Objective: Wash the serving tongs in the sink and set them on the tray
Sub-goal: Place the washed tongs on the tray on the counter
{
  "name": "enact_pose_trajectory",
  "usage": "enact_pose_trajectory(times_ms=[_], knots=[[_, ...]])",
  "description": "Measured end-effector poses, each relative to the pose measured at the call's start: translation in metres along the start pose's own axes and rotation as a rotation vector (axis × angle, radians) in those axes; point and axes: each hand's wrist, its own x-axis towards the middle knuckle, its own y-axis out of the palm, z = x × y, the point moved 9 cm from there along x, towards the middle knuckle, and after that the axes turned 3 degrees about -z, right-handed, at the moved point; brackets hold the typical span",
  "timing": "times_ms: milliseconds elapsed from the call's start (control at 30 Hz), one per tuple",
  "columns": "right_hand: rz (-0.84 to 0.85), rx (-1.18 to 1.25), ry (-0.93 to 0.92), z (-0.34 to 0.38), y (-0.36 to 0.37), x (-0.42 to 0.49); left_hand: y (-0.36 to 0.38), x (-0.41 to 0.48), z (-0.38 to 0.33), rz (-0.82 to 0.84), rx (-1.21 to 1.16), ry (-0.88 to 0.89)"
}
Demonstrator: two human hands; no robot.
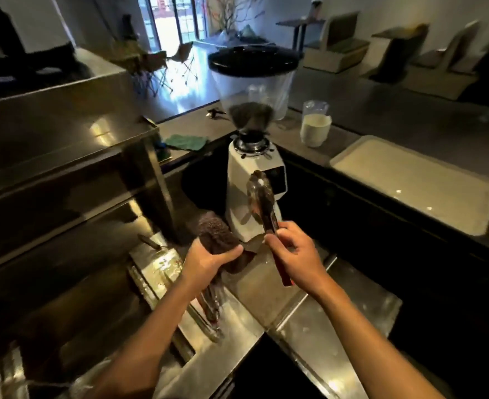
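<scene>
Tongs [262,203] gripped near the red handle end by right hand [295,251], metal tips pointing up and away, in front of white coffee grinder [255,180]. Left hand [211,260] curled round dark scrubbing pad [214,234], just beside the tongs, not touching them. Both held above steel bench [324,321]. Pale tray [410,182] well apart, up to the right

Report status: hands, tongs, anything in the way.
Left hand grips brown scrubbing pad. Right hand holds serving tongs, tips up. Coffee grinder right behind them.
</scene>
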Motion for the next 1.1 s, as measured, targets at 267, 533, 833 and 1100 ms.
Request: enact_pose_trajectory(times_ms=[267, 533, 833, 1100], knots=[[-0.24, -0.087, 0.11, -0.038, -0.177, -0.024, 0.178, 0.01, -0.031, 0.262, -0.004, 0.024], [-0.542, -0.23, 0.264, -0.068, -0.321, -0.075, 0.334, -0.004, -0.05, 0.515, 0.021, 0.046], [-0.814, -0.336, 0.532, -0.106, -0.46, -0.126, 0.478, -0.043, -0.062, 0.756, 0.022, -0.033], [-0.717, -0.771, 0.802, -0.144, -0.548, -0.127, 0.566, -0.068, -0.063, 0.865, -0.045, -0.11]])
